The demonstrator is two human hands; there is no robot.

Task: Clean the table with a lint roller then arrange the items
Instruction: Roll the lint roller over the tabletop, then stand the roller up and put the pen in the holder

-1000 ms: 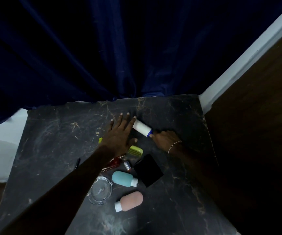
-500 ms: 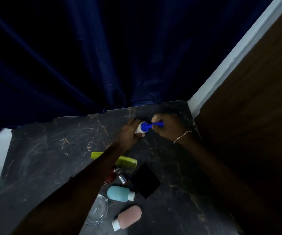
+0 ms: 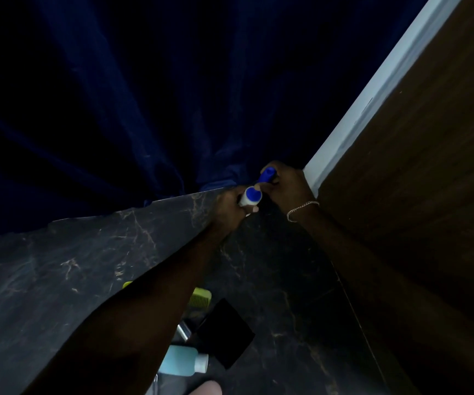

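Note:
Both hands hold the lint roller (image 3: pixel 251 195) above the far right corner of the dark marble table (image 3: pixel 59 266). My left hand (image 3: pixel 230 208) wraps the white roll, so most of it is hidden. My right hand (image 3: pixel 285 185), with a bracelet at the wrist, grips the blue handle. Nearer to me lie a green comb (image 3: pixel 200 299), a black square case (image 3: pixel 224 332), a teal bottle (image 3: pixel 183 363) and a pink bottle (image 3: pixel 205 389) at the bottom edge. My left forearm covers part of these items.
A dark blue curtain (image 3: pixel 144 109) hangs behind the table's far edge. A white trim strip (image 3: pixel 372 95) and a brown wooden panel (image 3: pixel 429 166) rise close along the right side. A small metal-capped item (image 3: pixel 184 330) lies beside the black case.
Both hands have moved with the roller toward the far right corner. The view has tilted up and closer, so the glass dish has left the view and the pink bottle barely shows.

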